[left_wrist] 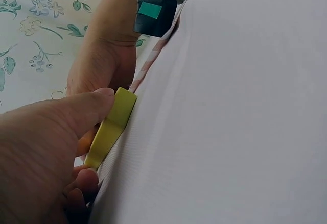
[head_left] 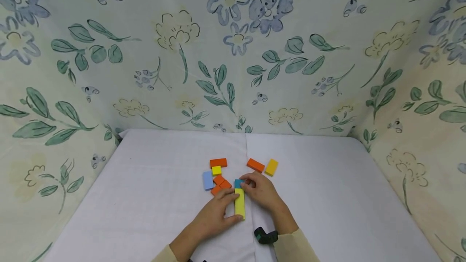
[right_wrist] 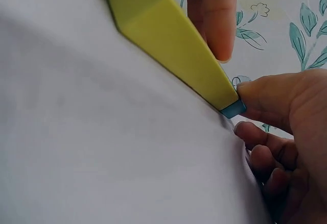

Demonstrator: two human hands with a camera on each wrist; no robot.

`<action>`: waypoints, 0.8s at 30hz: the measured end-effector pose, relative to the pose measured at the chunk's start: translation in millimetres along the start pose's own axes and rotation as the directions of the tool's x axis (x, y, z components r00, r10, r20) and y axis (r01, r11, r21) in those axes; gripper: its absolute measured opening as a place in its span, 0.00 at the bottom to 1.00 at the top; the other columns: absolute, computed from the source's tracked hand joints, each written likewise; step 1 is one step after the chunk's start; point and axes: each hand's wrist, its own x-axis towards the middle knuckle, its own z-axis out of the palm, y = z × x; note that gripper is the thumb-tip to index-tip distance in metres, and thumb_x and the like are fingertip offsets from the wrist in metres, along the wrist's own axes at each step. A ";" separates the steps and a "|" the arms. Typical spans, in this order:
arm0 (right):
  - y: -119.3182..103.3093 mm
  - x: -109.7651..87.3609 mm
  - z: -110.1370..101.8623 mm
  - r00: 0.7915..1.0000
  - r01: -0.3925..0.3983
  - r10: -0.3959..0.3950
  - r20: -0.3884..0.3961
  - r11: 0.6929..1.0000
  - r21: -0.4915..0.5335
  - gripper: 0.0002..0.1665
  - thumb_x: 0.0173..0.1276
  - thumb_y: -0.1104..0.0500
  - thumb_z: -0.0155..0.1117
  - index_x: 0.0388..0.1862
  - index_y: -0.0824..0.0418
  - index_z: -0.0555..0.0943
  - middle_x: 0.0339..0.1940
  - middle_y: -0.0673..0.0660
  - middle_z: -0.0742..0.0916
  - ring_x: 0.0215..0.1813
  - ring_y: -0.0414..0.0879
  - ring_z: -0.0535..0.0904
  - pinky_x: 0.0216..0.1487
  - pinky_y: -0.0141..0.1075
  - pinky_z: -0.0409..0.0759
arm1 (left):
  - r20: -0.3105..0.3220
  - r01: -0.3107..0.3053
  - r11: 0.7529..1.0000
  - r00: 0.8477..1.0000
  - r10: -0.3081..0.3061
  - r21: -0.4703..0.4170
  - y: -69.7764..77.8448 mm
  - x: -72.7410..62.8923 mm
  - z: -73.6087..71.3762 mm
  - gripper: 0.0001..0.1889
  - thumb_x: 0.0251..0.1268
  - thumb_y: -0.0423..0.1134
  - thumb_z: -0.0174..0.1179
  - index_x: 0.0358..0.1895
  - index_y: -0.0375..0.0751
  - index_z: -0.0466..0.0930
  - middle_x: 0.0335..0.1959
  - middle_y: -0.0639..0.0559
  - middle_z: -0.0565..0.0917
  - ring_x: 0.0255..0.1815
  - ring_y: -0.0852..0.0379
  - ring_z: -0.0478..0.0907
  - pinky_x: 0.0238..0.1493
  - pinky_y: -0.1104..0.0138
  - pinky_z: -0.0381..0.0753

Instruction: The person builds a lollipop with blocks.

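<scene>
A long yellow block lies on the white cloth, with a small blue block touching its far end. My left hand holds the yellow block from the left, its thumb at the near end and its fingers by the far part. My right hand pinches the blue block from the right. In the right wrist view, the thumb meets the blue block at the tip of the yellow block. The left wrist view shows the left thumb on the yellow block.
Left of the hands lie several orange blocks, a small yellow block and a light blue block. Beyond the right hand are an orange block and a yellow-orange block. Floral cloth walls surround the table.
</scene>
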 end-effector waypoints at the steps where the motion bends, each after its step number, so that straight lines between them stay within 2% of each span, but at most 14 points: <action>1: 0.3 -0.2 0.3 1.000 0.007 -0.007 0.002 1.000 0.000 0.10 0.71 0.53 0.68 0.50 0.48 0.87 0.36 0.45 0.82 0.36 0.41 0.73 0.37 0.32 0.72 | -0.005 -0.005 1.000 1.000 0.005 0.000 -0.2 0.0 0.3 0.34 0.65 0.63 0.65 0.70 0.51 0.75 0.73 0.52 0.72 0.67 0.52 0.77 0.67 0.52 0.78; 7: 1.2 -0.6 1.7 1.000 0.012 -0.012 0.001 1.000 0.006 0.09 0.72 0.52 0.68 0.49 0.47 0.86 0.36 0.45 0.82 0.36 0.41 0.73 0.37 0.32 0.72 | -0.025 -0.024 1.000 0.999 0.024 0.003 -1.9 -0.8 1.3 0.31 0.68 0.61 0.63 0.69 0.51 0.76 0.69 0.52 0.75 0.66 0.52 0.78 0.66 0.52 0.79; 18: 2.9 0.8 2.6 1.000 0.002 -0.003 -0.009 1.000 -0.009 0.10 0.72 0.52 0.67 0.50 0.48 0.86 0.36 0.45 0.82 0.37 0.41 0.73 0.37 0.32 0.72 | -0.019 0.005 1.000 1.000 -0.005 -0.008 -2.3 1.3 1.9 0.29 0.70 0.60 0.61 0.69 0.53 0.76 0.69 0.52 0.76 0.66 0.52 0.77 0.67 0.51 0.78; 24: 2.4 -0.1 0.8 0.999 -0.031 0.031 -0.034 0.999 0.007 0.12 0.73 0.52 0.65 0.53 0.48 0.85 0.37 0.46 0.82 0.37 0.41 0.73 0.38 0.33 0.73 | -0.062 -0.010 1.000 0.998 0.009 -0.014 -2.1 1.8 4.1 0.26 0.72 0.57 0.61 0.68 0.51 0.77 0.67 0.52 0.77 0.65 0.52 0.78 0.66 0.52 0.78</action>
